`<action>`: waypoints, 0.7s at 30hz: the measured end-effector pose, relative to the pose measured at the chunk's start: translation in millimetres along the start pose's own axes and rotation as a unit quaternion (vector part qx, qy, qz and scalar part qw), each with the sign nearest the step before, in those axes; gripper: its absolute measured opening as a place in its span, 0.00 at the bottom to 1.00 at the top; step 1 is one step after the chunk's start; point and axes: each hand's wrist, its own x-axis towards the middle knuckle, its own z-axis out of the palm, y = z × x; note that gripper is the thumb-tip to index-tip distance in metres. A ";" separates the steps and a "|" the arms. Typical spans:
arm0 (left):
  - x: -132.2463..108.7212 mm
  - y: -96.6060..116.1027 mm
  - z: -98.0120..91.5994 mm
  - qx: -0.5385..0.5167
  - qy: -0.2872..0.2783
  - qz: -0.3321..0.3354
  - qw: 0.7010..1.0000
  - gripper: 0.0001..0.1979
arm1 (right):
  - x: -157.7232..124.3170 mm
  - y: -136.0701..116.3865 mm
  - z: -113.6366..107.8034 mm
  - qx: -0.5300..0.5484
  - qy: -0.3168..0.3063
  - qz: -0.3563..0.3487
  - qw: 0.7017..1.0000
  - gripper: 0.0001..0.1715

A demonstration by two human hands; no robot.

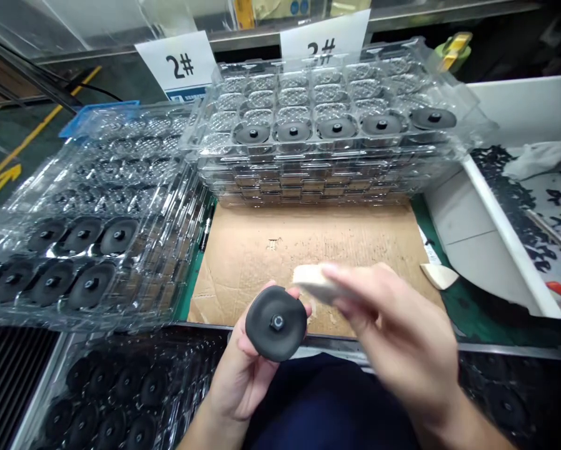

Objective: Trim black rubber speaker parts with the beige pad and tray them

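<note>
My left hand [243, 375] holds a black rounded disc [267, 334] with its small central hub facing up, fingers wrapped around its edge and underside. Blurred by motion, my right hand [397, 331] grips a pale, cream-coloured pad [312, 276] between thumb and fingers. The pad hangs just above and right of the disc, and whether the two touch is hard to tell. Both hands are over the near edge of a brown cardboard sheet [337, 234] on the green table.
Stacked clear trays [308, 169] stand behind the cardboard, with a row of black discs. More trays with discs [121, 236] are at the left and lower left. A white bin [491, 228] of black scraps is on the right, beside a pale wedge [438, 275].
</note>
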 end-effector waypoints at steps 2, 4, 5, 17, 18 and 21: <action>0.4 -3.0 -1.4 0.019 0.019 0.009 1.000 0.28 | 14.2 -14.3 -1.8 0.018 -0.040 -0.104 0.994 0.19; -0.1 -5.0 -5.0 0.027 0.042 0.021 0.999 0.28 | 20.9 -5.6 3.6 0.023 -0.096 -0.079 0.992 0.16; -1.0 -5.3 -7.3 0.025 0.051 0.027 0.998 0.27 | 20.6 6.2 7.7 0.022 -0.113 -0.024 0.993 0.15; -14.1 -4.4 -7.8 -0.072 -0.045 0.010 0.996 0.26 | -44.7 84.3 41.6 -0.009 -0.067 0.150 0.986 0.24; -15.5 -3.8 -4.3 -0.070 -0.047 0.003 0.996 0.26 | -43.8 79.3 37.9 -0.001 -0.062 0.149 0.987 0.21; -23.3 -2.6 5.0 -0.043 -0.035 -0.012 0.998 0.27 | -43.3 64.8 27.3 0.029 -0.063 0.139 0.988 0.16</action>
